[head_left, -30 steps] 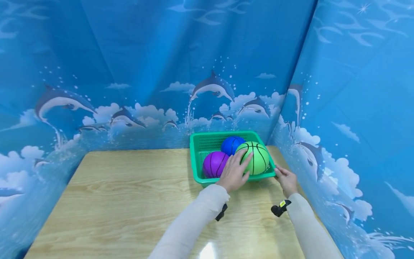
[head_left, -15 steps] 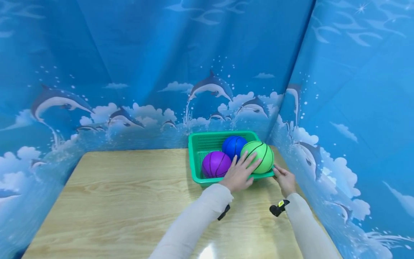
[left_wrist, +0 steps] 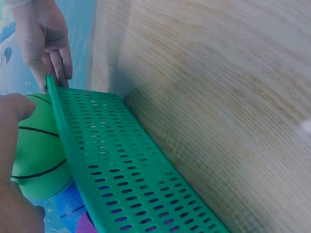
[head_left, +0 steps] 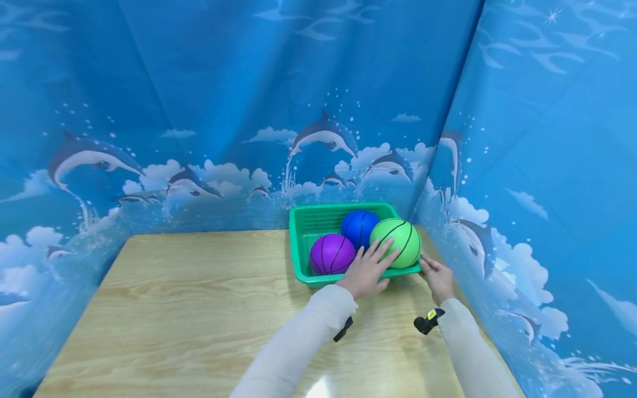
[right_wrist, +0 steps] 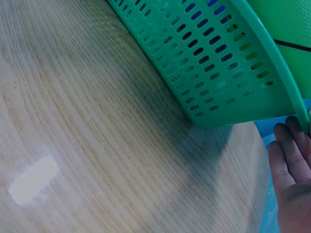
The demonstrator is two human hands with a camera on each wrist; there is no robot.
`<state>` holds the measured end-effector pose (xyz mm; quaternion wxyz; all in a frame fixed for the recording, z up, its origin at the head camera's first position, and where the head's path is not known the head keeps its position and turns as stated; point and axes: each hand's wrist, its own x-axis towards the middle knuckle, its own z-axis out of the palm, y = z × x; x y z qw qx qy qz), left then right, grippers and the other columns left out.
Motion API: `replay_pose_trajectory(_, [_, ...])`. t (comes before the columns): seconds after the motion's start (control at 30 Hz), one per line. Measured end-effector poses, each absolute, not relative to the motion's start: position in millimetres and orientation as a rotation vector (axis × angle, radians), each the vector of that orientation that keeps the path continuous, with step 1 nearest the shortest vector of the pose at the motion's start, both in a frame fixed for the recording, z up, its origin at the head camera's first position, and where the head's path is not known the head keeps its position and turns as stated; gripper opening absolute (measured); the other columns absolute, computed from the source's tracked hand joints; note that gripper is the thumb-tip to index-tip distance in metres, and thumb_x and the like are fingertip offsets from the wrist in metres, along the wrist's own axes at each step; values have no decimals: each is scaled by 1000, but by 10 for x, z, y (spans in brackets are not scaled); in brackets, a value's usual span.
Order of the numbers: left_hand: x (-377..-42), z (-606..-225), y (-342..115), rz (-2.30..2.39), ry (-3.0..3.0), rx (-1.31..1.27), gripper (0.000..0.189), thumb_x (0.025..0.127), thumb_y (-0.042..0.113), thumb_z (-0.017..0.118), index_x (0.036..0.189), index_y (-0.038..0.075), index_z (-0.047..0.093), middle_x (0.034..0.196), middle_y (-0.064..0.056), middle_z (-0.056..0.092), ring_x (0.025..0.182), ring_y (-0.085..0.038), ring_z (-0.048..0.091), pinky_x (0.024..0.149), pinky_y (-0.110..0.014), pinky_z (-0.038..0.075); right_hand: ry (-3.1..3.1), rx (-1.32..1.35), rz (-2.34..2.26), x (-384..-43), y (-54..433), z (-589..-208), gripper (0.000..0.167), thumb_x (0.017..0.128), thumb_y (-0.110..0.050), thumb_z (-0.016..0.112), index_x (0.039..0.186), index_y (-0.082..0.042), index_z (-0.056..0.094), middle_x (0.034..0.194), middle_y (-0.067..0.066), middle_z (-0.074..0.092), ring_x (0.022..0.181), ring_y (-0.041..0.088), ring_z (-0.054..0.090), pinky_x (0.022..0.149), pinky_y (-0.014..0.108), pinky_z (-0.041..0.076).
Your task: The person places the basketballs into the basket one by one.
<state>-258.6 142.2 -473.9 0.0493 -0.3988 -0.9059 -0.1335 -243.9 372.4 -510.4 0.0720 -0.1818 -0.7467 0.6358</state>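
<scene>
A green perforated plastic basket (head_left: 294, 249) stands toward the table's back right and holds three balls with black basketball lines. The light green ball (head_left: 405, 239) sits high at the right end, overlapping the rim. Behind it is a blue ball (head_left: 357, 225), and a purple ball (head_left: 329, 255) lies at the left. My left hand (head_left: 365, 272) rests on the light green ball with fingers spread, reaching over the front rim. With thumb and fingers, my right hand (head_left: 439, 281) pinches the basket's front right corner; in the right wrist view its fingers (right_wrist: 291, 150) lie under the rim.
The wooden table (head_left: 199, 309) extends to the left and front of the basket. A blue curtain printed with dolphins (head_left: 224, 110) rises behind the table, and another such curtain (head_left: 537, 193) runs close along the right side.
The light green ball has turned and shifted slightly right toward the corner, my left hand moving with it. My right hand has kept its hold on the basket's corner.
</scene>
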Motion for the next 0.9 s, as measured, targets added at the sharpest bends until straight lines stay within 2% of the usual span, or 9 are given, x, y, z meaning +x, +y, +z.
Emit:
replay_pose_trajectory(0.27, [-2607, -4704, 1327, -428, -2772, -1213, 75, 95, 39, 57, 155, 27, 13, 162, 3, -3, 148, -26, 4, 115, -53, 20, -2251, -535, 1919, -2481, 3759, -5108, 48, 99, -17, 53, 140, 5, 41, 150, 17, 36, 80, -16, 58, 90, 20, 49])
replay_pose_trajectory(0.43, [-2648, -4658, 1213, -484, -2776, -1207, 74, 95, 36, 57, 155, 25, 15, 162, 1, -2, 148, -26, 1, 114, -55, 20, -2293, -503, 1891, -2501, 3746, -5064, 48, 100, -17, 52, 141, 6, 40, 148, 22, 36, 78, -15, 58, 88, 18, 50])
replay_pose_trajectory(0.53, [-2677, -4627, 1114, -522, -2769, -1204, 72, 96, 36, 57, 155, 23, 17, 162, 0, 0, 148, -27, 2, 114, -57, 18, -2348, -502, 1824, -2533, 3743, -5072, 48, 100, -20, 51, 141, 4, 41, 147, 22, 39, 83, -11, 60, 87, 19, 51])
replay_pose_trajectory(0.67, [-2707, -4600, 899, -585, -2786, -1192, 72, 95, 37, 57, 155, 21, 19, 162, -1, 1, 148, -28, 3, 114, -59, 16, -2496, -491, 1678, -2514, 3764, -5062, 50, 101, -27, 47, 142, 1, 41, 146, 21, 40, 110, 17, 61, 97, 37, 49])
replay_pose_trajectory(0.77, [-2757, -4576, 649, -616, -2833, -1149, 72, 95, 38, 57, 155, 20, 20, 162, -3, 4, 148, -30, 5, 113, -61, 15, -2661, -419, 1548, -2469, 3807, -4997, 52, 103, -28, 42, 145, 2, 37, 146, 26, 38, 125, 40, 47, 101, 51, 43])
replay_pose_trajectory(0.9, [-2855, -4537, 215, -621, -2926, -1041, 74, 95, 39, 58, 155, 19, 19, 162, -3, 3, 147, -32, 2, 112, -64, 11, -2868, -253, 1357, -2397, 3894, -4846, 56, 104, -31, 37, 145, 7, 32, 145, 32, 34, 129, 50, 37, 102, 60, 37])
